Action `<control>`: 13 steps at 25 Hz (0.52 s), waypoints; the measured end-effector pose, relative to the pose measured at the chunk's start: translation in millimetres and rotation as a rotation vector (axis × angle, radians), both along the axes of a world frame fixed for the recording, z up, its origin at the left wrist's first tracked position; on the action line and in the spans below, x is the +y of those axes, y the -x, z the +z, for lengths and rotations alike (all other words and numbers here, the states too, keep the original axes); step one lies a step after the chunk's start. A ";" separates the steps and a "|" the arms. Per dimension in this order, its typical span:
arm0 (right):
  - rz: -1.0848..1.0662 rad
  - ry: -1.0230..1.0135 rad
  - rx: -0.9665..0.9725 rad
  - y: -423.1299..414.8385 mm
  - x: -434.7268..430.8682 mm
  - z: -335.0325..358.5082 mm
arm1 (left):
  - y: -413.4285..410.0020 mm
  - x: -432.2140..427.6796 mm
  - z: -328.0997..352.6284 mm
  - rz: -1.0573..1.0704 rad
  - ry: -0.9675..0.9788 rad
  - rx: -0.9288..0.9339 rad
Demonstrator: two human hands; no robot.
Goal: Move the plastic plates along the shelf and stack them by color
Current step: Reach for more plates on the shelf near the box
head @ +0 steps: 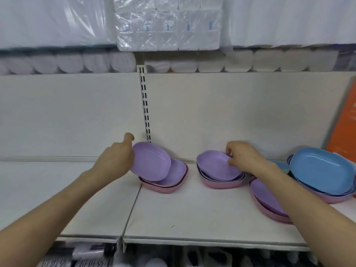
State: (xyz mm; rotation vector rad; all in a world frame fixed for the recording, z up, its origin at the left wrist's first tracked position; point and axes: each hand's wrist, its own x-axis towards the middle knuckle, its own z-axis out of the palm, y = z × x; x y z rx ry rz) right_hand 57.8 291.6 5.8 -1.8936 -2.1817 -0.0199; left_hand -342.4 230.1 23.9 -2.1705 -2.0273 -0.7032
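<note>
Shelf (192, 209) update: left grip (115, 160) holds a tilted purple plate (152, 162) over the 12 o'clock stack (165, 188), right grip (244, 157) pinches the top plate (215, 166) of the 1 o'clock stack (221, 185).

1. I see four plate stacks on the shelf (192, 209).
2. The leftmost stack (174, 183) sits near the back panel (231, 112); my left hand (115, 160) holds a tilted plate (152, 160) above its left side.
3. The middle stack (217, 183) lies to its right, apart; my right hand (244, 157) grips its top plate (215, 164).
4. A third stack (267, 197) lies further right and nearer me; the fourth stack (321, 170) sits behind it.
</note>
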 end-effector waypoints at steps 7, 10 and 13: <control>-0.034 -0.022 -0.038 -4.8 11.3 -8.6 | 8.5 -34.3 1.6 0.108 0.077 -0.286; -0.006 -0.081 0.036 -5.4 5.0 -5.4 | 5.8 -42.2 -2.4 0.108 0.084 -0.328; 0.042 -0.198 0.097 -4.9 -13.3 5.2 | 3.3 -50.6 -5.3 0.103 0.062 -0.352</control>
